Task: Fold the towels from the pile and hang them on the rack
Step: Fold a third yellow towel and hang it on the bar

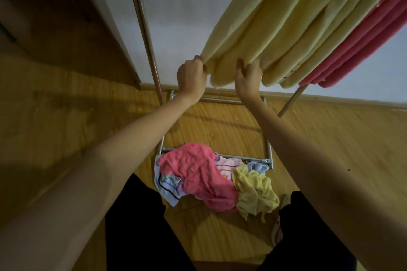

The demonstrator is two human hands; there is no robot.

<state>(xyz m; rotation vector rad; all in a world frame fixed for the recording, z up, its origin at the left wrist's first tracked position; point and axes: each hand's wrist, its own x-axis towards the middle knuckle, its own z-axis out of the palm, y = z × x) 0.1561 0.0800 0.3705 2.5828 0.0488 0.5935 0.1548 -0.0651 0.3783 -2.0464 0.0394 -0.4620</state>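
Several folded yellow towels [275, 24] hang side by side on the rack, with pink towels [361, 44] to their right. My left hand [191, 75] grips the lower left edge of the leftmost yellow towel [222, 55]. My right hand [248, 77] pinches the bottom of the same towel on its right side. Below, on the floor, lies the pile of crumpled towels [211, 178]: pink, yellow, light blue and striped.
The rack's metal upright [143, 26] stands left of the towels, and its base frame [269, 156] lies on the wooden floor around the pile. A white wall [180, 17] is behind. My dark trouser legs [134, 222] stand either side of the pile.
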